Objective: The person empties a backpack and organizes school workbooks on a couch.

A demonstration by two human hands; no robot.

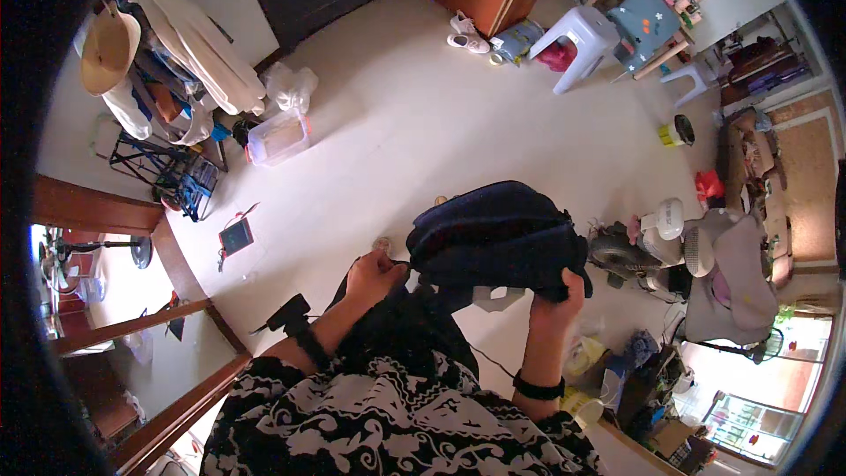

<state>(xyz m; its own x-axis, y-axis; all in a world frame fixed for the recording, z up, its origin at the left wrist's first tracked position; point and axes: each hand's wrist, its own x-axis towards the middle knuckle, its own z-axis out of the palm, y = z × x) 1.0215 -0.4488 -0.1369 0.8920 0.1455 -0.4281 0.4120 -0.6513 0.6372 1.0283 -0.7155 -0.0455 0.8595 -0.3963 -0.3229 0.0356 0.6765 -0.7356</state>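
Note:
A dark backpack or similar fabric bag (492, 238) is held in front of my body, above the floor. My right hand (567, 294) grips its lower right corner, thumb on the near side. My left hand (380, 274) is at its left end, fingers pinched together at the bag's edge; whether they grasp a strap or zip there is too dark to tell. Straps with devices are on both forearms.
A clear plastic bin (281, 139) stands by a rack of hanging clothes, with a drawing tablet-like panel (236, 238) on the floor nearer. A plastic stool (581, 39) and sneakers (468, 43) are ahead. A covered electric scooter (720, 271) is at the right.

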